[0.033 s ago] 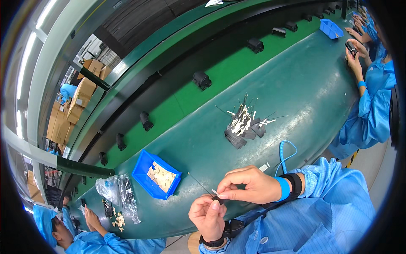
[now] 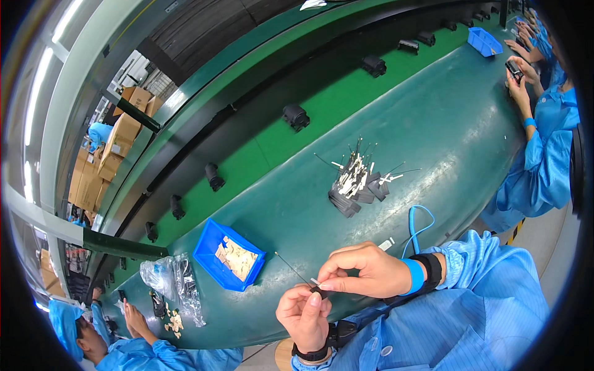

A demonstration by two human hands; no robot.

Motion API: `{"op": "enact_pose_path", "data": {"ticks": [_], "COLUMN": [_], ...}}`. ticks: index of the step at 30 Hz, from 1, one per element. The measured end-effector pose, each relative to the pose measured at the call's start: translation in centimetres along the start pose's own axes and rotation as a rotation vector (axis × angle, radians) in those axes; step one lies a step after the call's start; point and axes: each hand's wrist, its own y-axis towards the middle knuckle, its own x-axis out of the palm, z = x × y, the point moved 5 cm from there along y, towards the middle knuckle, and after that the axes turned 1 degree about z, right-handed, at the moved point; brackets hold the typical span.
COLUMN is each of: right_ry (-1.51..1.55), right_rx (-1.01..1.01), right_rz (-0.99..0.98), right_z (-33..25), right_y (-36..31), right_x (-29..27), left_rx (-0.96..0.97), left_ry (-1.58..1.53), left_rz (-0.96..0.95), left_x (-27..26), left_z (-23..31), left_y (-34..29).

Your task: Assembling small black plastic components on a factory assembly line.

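In front of my body, my left hand (image 2: 304,316) is closed, pinching a small black flat piece (image 2: 318,292) between thumb and fingers. A thin dark wire (image 2: 289,266) sticks up and leftward from that hand, with a tiny tip at its end. My right hand (image 2: 359,272) meets it from the right; its thumb and forefinger pinch a small white strip (image 2: 315,281) against the black piece. Farther off on the table lies a pile of black flat pieces (image 2: 349,196) with white strips and thin wires. Most of the held piece is hidden by my fingers.
Left of my hands stands a blue bin (image 2: 213,263) of beige pieces. Beyond it lie clear plastic bags (image 2: 162,277) and loose beige bits (image 2: 175,323). A blue coiled cord (image 2: 413,229) runs near my right wrist. Black parts (image 2: 296,117) line the green belt. Co-workers sit on both sides.
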Motion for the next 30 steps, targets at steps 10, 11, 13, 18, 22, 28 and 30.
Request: {"op": "enact_pose_path", "data": {"ticks": [10,11,13,18,22,28,30], "right_ry": [-0.137,-0.154,-0.089,-0.082,-0.088,-0.068,-0.079], "right_rx": [-0.063,-0.066,-0.075,0.003,-0.011,0.002,0.025], "right_rz": [0.121,0.15,0.124,0.141,0.162,0.167,0.193], "right_z": [-0.1,0.1,-0.1,-0.2,0.7,0.5,0.3], "right_y": [0.5,0.5,0.7,0.7,0.2,0.9,0.6], "right_x": [-1.5,-2.2,-1.7,-2.0,-3.8,-3.8,-4.5], "left_rx": [0.422,0.423,0.381,0.374,0.0,0.187,0.232], "left_ry": [0.209,0.221,-0.192,-0.814,-0.781,-0.752,-0.763], "left_rz": [0.106,0.109,-0.283,-1.011,-1.036,-1.144,-1.194], "left_x": [1.6,2.5,6.0,11.5,13.4,13.5,14.0], "left_z": [3.4,4.1,7.1,11.9,11.9,13.1,12.9], "left_y": [0.4,-0.1,-2.4,-4.3,-3.8,-2.1,-1.6]}}
